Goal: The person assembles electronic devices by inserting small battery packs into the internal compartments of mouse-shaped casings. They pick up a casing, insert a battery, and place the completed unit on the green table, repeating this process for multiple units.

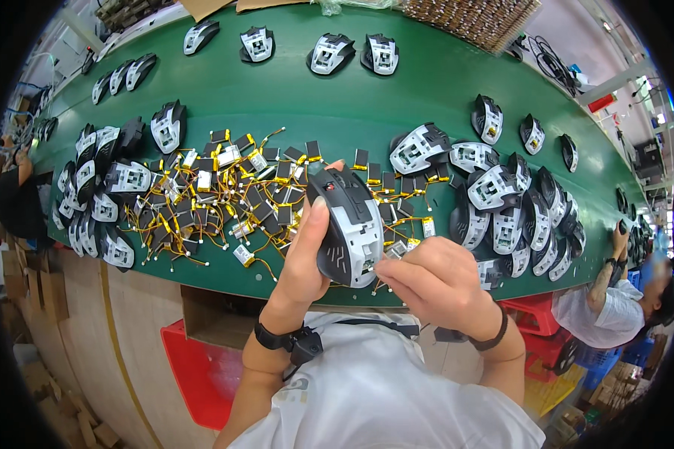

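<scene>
My left hand (304, 258) is wrapped round a half-assembled computer mouse (361, 238), black and silver-grey, tilted upright above the table. An opening in its shell faces me near the lower end. Right at that opening, the fingers of my right hand (443, 286) are pinched together, touching or almost touching the shell. Whatever sits between those fingertips is too small and covered to make out. Behind the mouse spreads a loose pile of small battery packs (258, 161) with yellow tape and thin coloured wires ending in white plugs.
Mouse shells crowd the green table (292, 101) in a cluster at left (84, 173) and another at right (494, 187); several more stand along the far side. A honeycomb-like brown stack (468, 19) is at the back. Red crate (191, 374) below left. Co-worker (603, 303) at right.
</scene>
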Demonstrator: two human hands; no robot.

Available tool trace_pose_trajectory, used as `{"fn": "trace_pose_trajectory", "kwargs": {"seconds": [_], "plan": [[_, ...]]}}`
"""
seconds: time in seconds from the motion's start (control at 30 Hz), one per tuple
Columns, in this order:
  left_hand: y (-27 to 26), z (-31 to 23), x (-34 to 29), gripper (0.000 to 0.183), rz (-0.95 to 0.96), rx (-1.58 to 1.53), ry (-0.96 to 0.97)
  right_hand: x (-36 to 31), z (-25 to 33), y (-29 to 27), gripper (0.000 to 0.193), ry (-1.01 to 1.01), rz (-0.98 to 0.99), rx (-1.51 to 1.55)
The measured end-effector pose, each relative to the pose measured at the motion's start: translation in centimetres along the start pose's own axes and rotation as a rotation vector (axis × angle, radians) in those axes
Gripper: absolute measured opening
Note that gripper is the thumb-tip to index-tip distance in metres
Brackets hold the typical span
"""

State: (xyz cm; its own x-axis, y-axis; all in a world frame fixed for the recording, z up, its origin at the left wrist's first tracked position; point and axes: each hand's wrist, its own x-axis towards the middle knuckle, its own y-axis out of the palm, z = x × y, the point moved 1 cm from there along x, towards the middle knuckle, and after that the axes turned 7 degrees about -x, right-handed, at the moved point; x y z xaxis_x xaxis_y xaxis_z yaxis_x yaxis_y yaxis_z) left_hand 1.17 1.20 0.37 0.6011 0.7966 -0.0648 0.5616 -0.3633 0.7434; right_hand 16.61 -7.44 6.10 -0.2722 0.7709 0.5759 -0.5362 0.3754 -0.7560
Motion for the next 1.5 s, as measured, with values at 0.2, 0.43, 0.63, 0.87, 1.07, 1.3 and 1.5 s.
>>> {"fn": "trace_pose_trajectory", "kwargs": {"seconds": [0.2, 0.43, 0.63, 0.87, 1.07, 1.3, 1.5], "plan": [[0.3, 0.3, 0.1, 0.059, -0.070, -0.075, -0.047, 1.2, -0.2, -0.9, 0.029, -0.170, 0.145, -0.119], [0.5, 0.7, 0.2, 0.055, -0.114, -0.165, -0.067, 1.3, -0.6, -0.4, 0.031, -0.177, 0.175, -0.061], [0.7, 1.2, 0.1, 0.056, -0.111, -0.127, -0.007, 0.7, -0.4, 0.5, 0.020, -0.032, 0.157, 0.021], [1.8, 1.9, -0.1, 0.059, -0.108, -0.028, 0.085, -0.2, 0.3, 1.3, 0.016, 0.029, 0.061, -0.013], [1.6, 1.6, 0.3, 0.074, 0.000, -0.013, 0.267, -2.6, 0.9, 1.8, 0.023, 0.394, -0.168, 0.295], [0.9, 0.7, 0.0, 0.095, 0.016, 0.042, 0.257, -2.7, 1.0, 4.0, 0.026, 0.943, -0.055, 1.163], [0.7, 1.1, 0.1, 0.090, 0.017, 0.122, 0.307, -2.7, 0.6, 4.4, 0.018, 0.992, 0.169, 1.403]]}}
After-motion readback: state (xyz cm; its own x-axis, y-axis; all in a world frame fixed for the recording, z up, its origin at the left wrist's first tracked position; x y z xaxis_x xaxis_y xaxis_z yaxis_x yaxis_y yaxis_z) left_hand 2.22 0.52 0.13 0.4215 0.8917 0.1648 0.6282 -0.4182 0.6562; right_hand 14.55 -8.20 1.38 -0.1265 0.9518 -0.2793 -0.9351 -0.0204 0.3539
